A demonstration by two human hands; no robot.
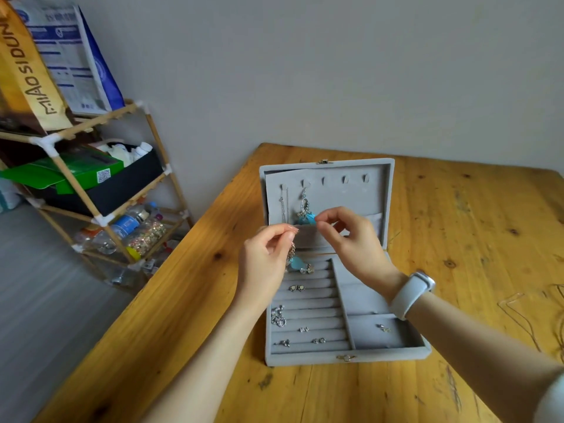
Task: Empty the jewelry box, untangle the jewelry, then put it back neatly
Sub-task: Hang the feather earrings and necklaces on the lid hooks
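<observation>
1. I see the grey velvet rectangular jewelry box lying open on the knotty wooden table.
2. My left hand pinches a silver-chain, blue-bead earring hanging straight toward six o'clock over the box.
3. My right hand, fingertips pinched, meets its hanging twin earring at twelve o'clock.

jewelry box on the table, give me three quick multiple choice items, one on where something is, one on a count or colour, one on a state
1. Where is the hanging blue earring?
A. on a lid hook
B. in the ring rolls
C. on the table

2. How many hooks run across the lid?
A. three
B. five
C. eight

3. What is the left hand doing?
A. lying flat on the table
B. pinching a dangling blue earring
C. closing the box

Answers
1. A: it hangs from the second hook from the left inside the raised lid.
2. B: five small hooks sit in a row near the lid's top.
3. B: thumb and finger hold the earring's top above the jewelry box, while the right hand reaches towards the hanging earring.
</observation>
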